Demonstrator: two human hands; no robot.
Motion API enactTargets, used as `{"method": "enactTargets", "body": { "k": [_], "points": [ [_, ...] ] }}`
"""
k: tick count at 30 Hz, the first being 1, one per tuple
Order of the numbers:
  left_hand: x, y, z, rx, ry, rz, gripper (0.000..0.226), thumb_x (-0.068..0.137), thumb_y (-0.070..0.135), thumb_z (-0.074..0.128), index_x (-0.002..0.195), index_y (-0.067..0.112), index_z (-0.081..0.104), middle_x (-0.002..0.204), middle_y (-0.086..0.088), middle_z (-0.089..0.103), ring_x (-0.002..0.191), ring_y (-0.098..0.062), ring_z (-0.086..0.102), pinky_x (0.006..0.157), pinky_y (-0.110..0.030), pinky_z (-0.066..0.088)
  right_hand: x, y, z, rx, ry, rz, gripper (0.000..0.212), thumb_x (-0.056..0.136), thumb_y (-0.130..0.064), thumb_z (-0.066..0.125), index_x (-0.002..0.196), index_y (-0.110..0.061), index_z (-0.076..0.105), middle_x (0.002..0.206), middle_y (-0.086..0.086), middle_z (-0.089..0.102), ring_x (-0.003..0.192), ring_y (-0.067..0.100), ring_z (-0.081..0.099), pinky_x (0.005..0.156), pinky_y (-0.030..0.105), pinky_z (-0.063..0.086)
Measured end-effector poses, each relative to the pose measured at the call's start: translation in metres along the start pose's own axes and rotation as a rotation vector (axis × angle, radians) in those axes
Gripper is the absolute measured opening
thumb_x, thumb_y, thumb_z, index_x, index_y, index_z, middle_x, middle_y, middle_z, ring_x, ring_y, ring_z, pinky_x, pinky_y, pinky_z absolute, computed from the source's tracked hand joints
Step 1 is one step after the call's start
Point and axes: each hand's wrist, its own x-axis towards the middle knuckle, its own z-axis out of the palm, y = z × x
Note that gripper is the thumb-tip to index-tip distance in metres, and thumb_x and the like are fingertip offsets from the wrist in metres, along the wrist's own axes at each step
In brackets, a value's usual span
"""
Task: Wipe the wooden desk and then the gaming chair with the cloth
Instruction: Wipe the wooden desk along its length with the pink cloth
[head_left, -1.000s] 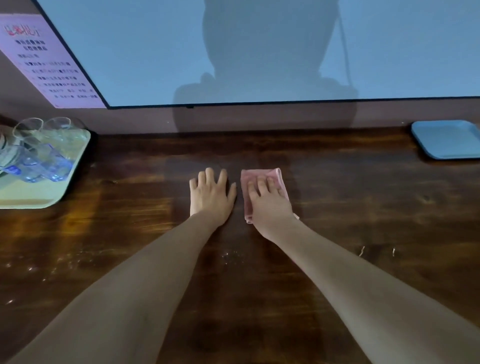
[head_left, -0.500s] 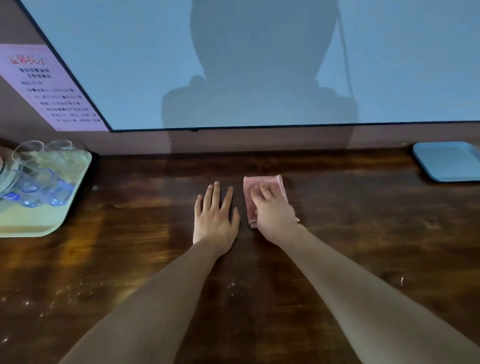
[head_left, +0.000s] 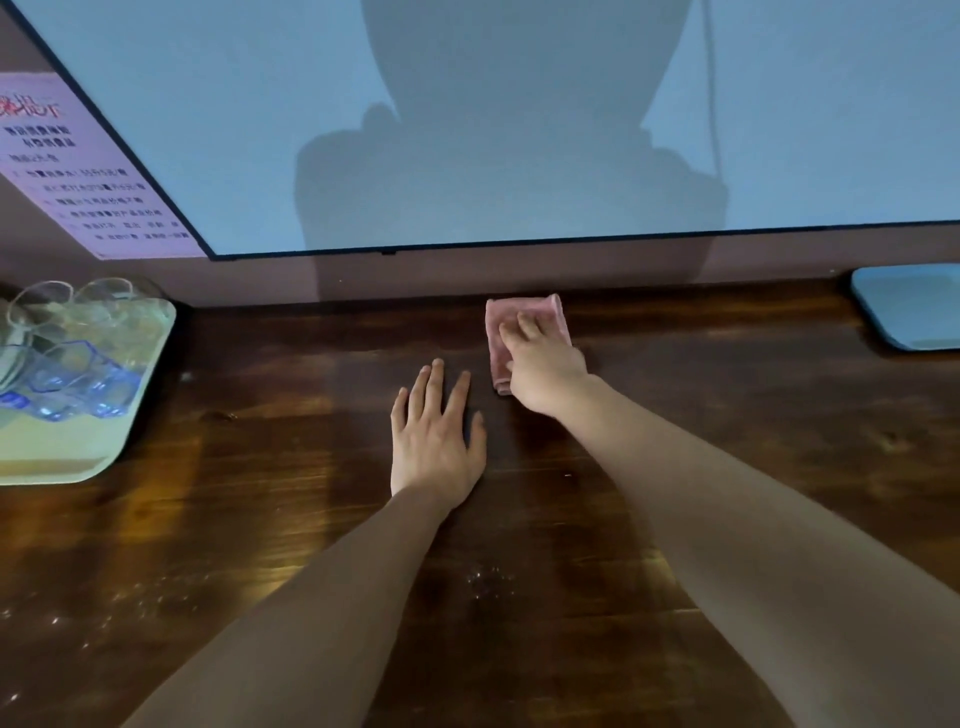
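Observation:
A folded pink cloth (head_left: 540, 313) lies on the dark wooden desk (head_left: 727, 415), close to the back edge under the screen. My right hand (head_left: 543, 364) presses flat on the cloth with its fingers stretched forward, covering the cloth's near half. My left hand (head_left: 434, 436) rests palm down on the bare wood just left of and nearer than the cloth, fingers straight and slightly spread, not touching the cloth. The gaming chair is out of view.
A pale green tray (head_left: 67, 457) with several clear and blue glasses (head_left: 78, 384) sits at the desk's left. A blue tray (head_left: 914, 306) sits at the far right. A large screen (head_left: 519, 119) stands along the back. Crumbs and specks (head_left: 485, 577) dot the near wood.
My right hand has pushed the cloth away from me toward the back edge of the desk. My left hand has stayed flat on the wood.

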Motion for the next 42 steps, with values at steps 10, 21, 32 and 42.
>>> {"method": "enactTargets", "body": {
  "k": [10,21,32,42],
  "points": [
    [-0.004,0.000,-0.003,-0.054,0.063,-0.016,0.054,0.107,0.038,0.032,0.156,0.022,0.045,0.166,-0.009,0.036,0.154,-0.027,0.031,0.128,-0.047,0.023,-0.008,-0.003,0.024,-0.044,0.023,-0.034,0.100,0.097,-0.041,0.071,0.168,-0.020,0.004,0.176,0.004,-0.006,0.162,0.032,-0.007,0.127,0.054,0.024],
    [-0.004,0.001,-0.003,-0.073,0.070,-0.011,0.049,0.107,0.030,0.041,0.155,0.021,0.046,0.165,-0.010,0.038,0.153,-0.029,0.032,0.127,-0.049,0.026,-0.017,-0.004,0.013,-0.008,-0.004,-0.036,0.092,0.100,-0.034,0.068,0.168,-0.019,0.007,0.175,0.002,-0.001,0.161,0.030,-0.003,0.118,0.055,0.040],
    [-0.005,-0.001,0.002,-0.067,0.105,-0.007,0.045,0.104,0.031,0.044,0.148,0.022,0.050,0.156,-0.008,0.044,0.144,-0.029,0.039,0.120,-0.049,0.035,0.025,-0.011,0.000,-0.044,0.036,-0.014,0.081,0.105,-0.032,0.058,0.168,-0.017,0.009,0.176,0.006,-0.001,0.162,0.031,-0.005,0.127,0.054,0.018],
    [-0.008,0.001,-0.007,-0.093,0.072,-0.011,0.042,0.099,0.024,0.047,0.140,0.019,0.056,0.150,-0.006,0.047,0.138,-0.027,0.043,0.114,-0.045,0.041,-0.058,-0.017,0.021,0.011,-0.070,0.001,0.098,0.103,-0.029,0.066,0.168,-0.024,-0.008,0.175,0.000,-0.016,0.161,0.027,-0.017,0.123,0.057,0.035]
  ]
}}
